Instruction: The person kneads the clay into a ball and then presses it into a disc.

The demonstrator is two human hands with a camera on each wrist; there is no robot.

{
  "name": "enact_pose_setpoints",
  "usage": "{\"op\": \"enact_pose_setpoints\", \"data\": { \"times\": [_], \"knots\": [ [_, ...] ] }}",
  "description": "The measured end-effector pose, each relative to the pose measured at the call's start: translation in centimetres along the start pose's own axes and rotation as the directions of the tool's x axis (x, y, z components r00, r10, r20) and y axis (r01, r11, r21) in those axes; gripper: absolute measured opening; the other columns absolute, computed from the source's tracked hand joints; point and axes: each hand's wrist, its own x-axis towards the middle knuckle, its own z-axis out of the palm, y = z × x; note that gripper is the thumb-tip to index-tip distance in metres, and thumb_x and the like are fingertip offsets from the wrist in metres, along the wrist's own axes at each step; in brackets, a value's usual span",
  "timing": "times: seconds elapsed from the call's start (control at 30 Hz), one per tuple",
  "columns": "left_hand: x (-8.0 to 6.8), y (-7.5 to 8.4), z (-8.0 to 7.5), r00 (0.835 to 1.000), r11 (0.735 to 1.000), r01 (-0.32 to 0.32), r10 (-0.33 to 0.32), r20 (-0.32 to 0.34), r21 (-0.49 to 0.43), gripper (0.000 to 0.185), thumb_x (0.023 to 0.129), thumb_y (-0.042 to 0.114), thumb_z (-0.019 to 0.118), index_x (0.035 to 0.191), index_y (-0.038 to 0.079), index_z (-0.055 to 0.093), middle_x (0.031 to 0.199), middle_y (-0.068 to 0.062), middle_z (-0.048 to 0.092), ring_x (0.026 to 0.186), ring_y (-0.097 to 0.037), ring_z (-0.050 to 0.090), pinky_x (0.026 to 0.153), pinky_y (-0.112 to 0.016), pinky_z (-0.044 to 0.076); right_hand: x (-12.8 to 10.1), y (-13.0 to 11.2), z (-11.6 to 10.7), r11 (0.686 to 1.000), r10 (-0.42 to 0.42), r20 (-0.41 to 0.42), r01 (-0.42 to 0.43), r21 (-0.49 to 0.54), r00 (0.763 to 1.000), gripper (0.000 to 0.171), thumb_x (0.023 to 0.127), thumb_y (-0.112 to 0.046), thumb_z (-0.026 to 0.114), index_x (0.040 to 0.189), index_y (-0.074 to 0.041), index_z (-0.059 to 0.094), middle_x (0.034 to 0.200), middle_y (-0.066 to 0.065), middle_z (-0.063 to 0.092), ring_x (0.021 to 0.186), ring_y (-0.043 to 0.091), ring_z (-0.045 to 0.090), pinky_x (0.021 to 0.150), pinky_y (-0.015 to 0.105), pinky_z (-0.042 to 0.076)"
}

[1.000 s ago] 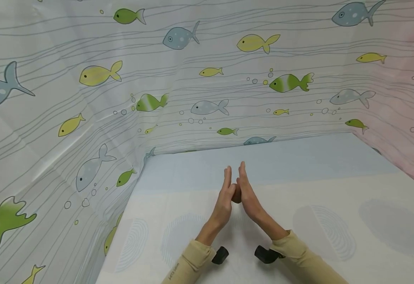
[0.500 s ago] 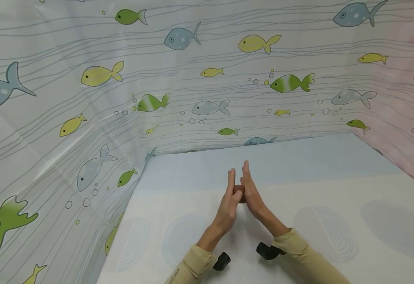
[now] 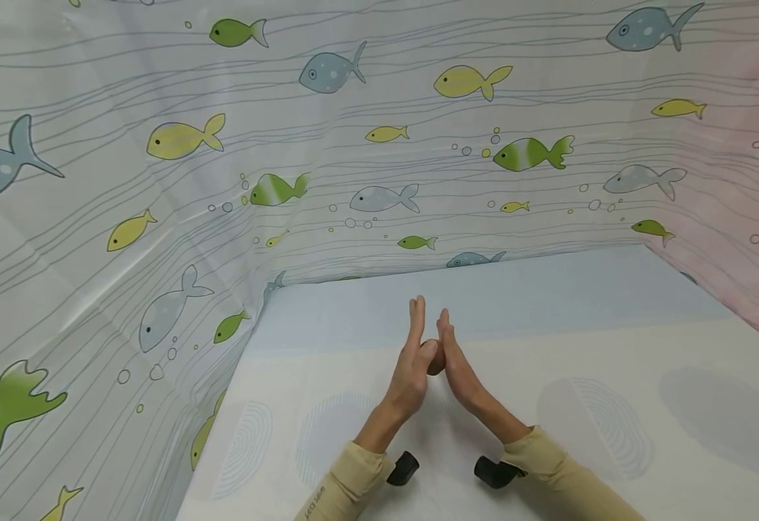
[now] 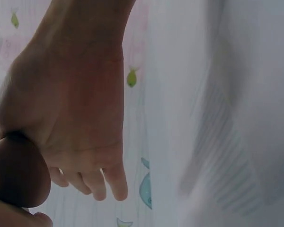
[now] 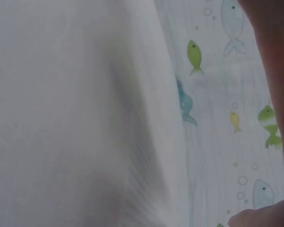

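Observation:
A small brown lump (image 3: 435,360) sits between my two palms, a little above the table (image 3: 613,347). My left hand (image 3: 410,365) and right hand (image 3: 462,369) stand upright, palms facing each other, fingers straight, and press the lump from both sides. My left fingertips reach farther forward than the right ones. In the left wrist view the lump (image 4: 18,171) lies against the heel of my left hand (image 4: 80,94). Only the edge of my right hand (image 5: 274,71) shows in the right wrist view; the lump is hidden there.
A pale blue and white cloth covers the table. Fish-printed curtains (image 3: 386,145) close in the left, back and right sides. Black wrist cameras (image 3: 403,468) (image 3: 493,471) sit under my beige sleeves.
My palms have slid against each other with the lump between them: the left hand has gone forward, the right hand back. Half a second ago the right fingertips led.

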Motion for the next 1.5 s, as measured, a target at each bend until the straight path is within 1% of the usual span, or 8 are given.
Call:
{"op": "enact_pose_setpoints", "data": {
  "times": [0.3, 0.43, 0.63, 0.9, 1.23, 1.37, 1.43, 1.5],
  "knots": [
    [1.1, -0.5, -0.8, 0.999, 1.0, 0.009, -0.01, -0.04, -0.026, 0.065, 0.103, 0.036, 0.026, 0.16, 0.016, 0.002, 0.165, 0.007, -0.007, 0.151, -0.011, -0.007, 0.121, -0.051, 0.001, -1.5, -0.4, 1.3, 0.994, -0.093, 0.071, 0.096, -0.043, 0.993, 0.056, 0.109, -0.033, 0.005, 0.157, -0.013, -0.015, 0.164, 0.012, -0.014, 0.15, 0.034, -0.016, 0.112, 0.069, -0.006],
    [1.3, -1.1, -1.0, 0.999, 0.998, 0.036, -0.038, -0.035, -0.051, 0.065, 0.104, 0.038, 0.025, 0.16, 0.015, 0.002, 0.165, 0.006, -0.006, 0.151, -0.011, -0.006, 0.121, -0.05, 0.001, -2.1, -0.8, 1.9, 0.994, -0.09, 0.088, 0.095, -0.051, 0.992, 0.056, 0.109, -0.033, 0.006, 0.156, -0.016, -0.021, 0.165, 0.009, -0.016, 0.15, 0.033, -0.017, 0.112, 0.069, -0.008],
    [1.1, -2.0, -1.2, 0.998, 0.996, 0.067, -0.068, -0.006, -0.066, 0.064, 0.105, 0.039, 0.022, 0.16, 0.015, 0.001, 0.165, 0.006, -0.005, 0.151, -0.011, -0.007, 0.121, -0.049, 0.0, -2.3, -1.5, 2.2, 0.996, -0.078, 0.077, 0.081, -0.044, 0.994, 0.059, 0.109, -0.036, 0.007, 0.155, -0.014, -0.022, 0.165, 0.008, -0.014, 0.151, 0.031, -0.015, 0.113, 0.068, -0.007],
    [-0.2, -3.2, -0.8, 0.989, 0.988, 0.144, -0.141, 0.053, -0.049, 0.062, 0.106, 0.042, 0.017, 0.16, 0.014, 0.0, 0.165, 0.005, -0.005, 0.152, -0.014, -0.009, 0.121, -0.049, -0.001, -1.7, -2.2, 1.5, 0.985, -0.149, 0.033, 0.151, -0.083, 0.988, 0.058, 0.11, -0.03, 0.009, 0.156, -0.006, -0.017, 0.164, 0.013, -0.015, 0.151, 0.035, -0.011, 0.115, 0.065, -0.004],
    [-1.4, -3.3, 0.5, 0.988, 0.991, 0.124, -0.118, 0.102, -0.053, 0.059, 0.107, 0.033, 0.016, 0.159, 0.011, -0.001, 0.165, 0.001, -0.006, 0.152, -0.018, -0.011, 0.12, -0.054, -0.001, -0.5, -1.7, 0.5, 0.987, -0.122, -0.05, 0.116, -0.11, 0.991, 0.058, 0.109, -0.034, 0.011, 0.158, -0.014, -0.013, 0.165, 0.007, -0.015, 0.152, 0.029, -0.011, 0.118, 0.061, -0.002],
    [-1.8, -3.0, 0.8, 0.984, 0.988, 0.143, -0.136, 0.111, -0.061, 0.063, 0.107, 0.04, 0.019, 0.16, 0.014, -0.001, 0.165, 0.005, -0.004, 0.151, -0.014, -0.01, 0.12, -0.053, 0.002, 0.0, -1.5, 0.1, 0.993, -0.079, -0.071, 0.072, -0.095, 0.994, 0.059, 0.109, -0.038, 0.012, 0.158, -0.016, -0.013, 0.165, 0.006, -0.016, 0.151, 0.029, -0.001, 0.118, 0.06, -0.001],
    [-2.0, -2.8, 1.0, 0.984, 0.987, 0.146, -0.138, 0.113, -0.07, 0.064, 0.106, 0.041, 0.02, 0.16, 0.013, -0.001, 0.165, 0.005, -0.003, 0.151, -0.014, -0.009, 0.12, -0.053, 0.002, 0.2, -1.3, -0.1, 0.995, -0.057, -0.081, 0.05, -0.087, 0.995, 0.06, 0.109, -0.039, 0.012, 0.158, -0.018, -0.013, 0.165, 0.007, -0.015, 0.145, 0.031, 0.015, 0.117, 0.059, 0.004],
    [-2.2, -2.7, 1.0, 0.985, 0.987, 0.145, -0.137, 0.108, -0.07, 0.065, 0.106, 0.042, 0.021, 0.16, 0.013, 0.0, 0.166, 0.005, -0.003, 0.152, -0.014, -0.008, 0.12, -0.054, 0.002, 0.2, -1.1, -0.2, 0.997, -0.039, -0.088, 0.032, -0.076, 0.995, 0.06, 0.108, -0.041, 0.011, 0.158, -0.019, -0.013, 0.165, 0.009, -0.013, 0.131, 0.034, 0.031, 0.115, 0.058, 0.009]
  ]
}}
